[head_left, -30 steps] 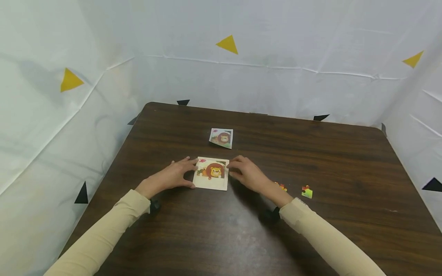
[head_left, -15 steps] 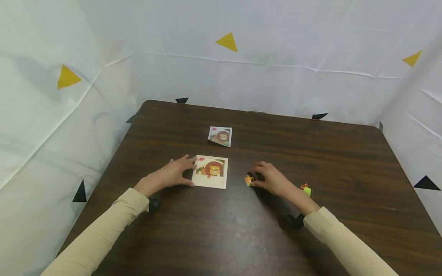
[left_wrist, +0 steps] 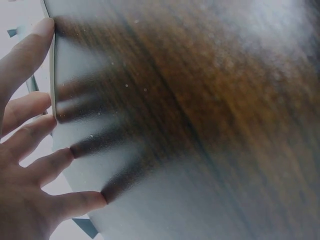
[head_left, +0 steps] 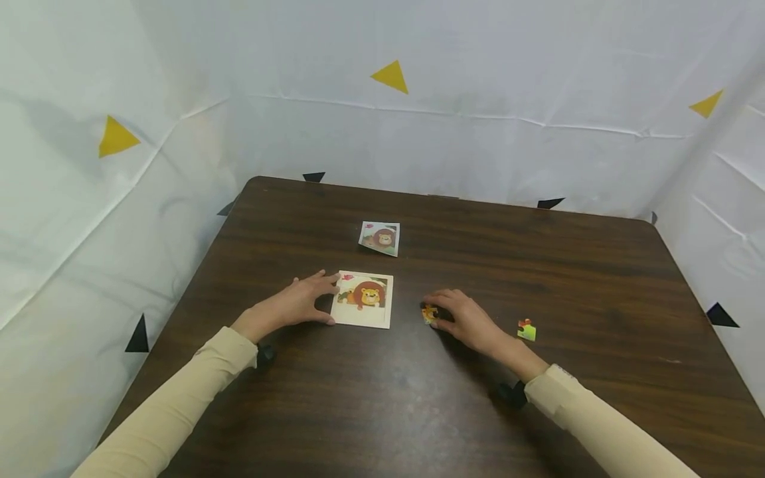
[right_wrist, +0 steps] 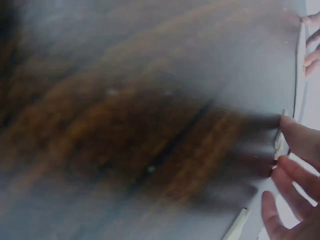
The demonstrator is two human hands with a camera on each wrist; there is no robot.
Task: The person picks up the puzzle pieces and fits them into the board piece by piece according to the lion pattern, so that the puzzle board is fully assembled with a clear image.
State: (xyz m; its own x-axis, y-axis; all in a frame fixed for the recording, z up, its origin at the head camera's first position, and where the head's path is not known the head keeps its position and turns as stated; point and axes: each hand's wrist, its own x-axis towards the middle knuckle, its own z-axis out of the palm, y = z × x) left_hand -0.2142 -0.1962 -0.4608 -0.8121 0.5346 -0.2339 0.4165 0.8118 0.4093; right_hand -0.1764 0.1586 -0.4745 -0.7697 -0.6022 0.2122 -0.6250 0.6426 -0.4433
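A square wooden jigsaw board lies flat mid-table, with lion pieces in its upper part and a bare pale strip below. My left hand rests at its left side, fingers spread; the thumb touches the board's edge. To the right of the board, my right hand holds a small orange and yellow puzzle piece between thumb and fingers, low over the table. The right wrist view shows this piece edge-on, thumb at one end and fingertips at the other.
Another puzzle piece, green and red, lies right of my right hand. A printed lion picture card with a lifted lower edge lies behind the board. White cloth walls surround the dark wooden table.
My right hand has left the board's right edge, moved right and taken hold of the orange puzzle piece, which now sits closer to the board. The left hand has stayed at the board.
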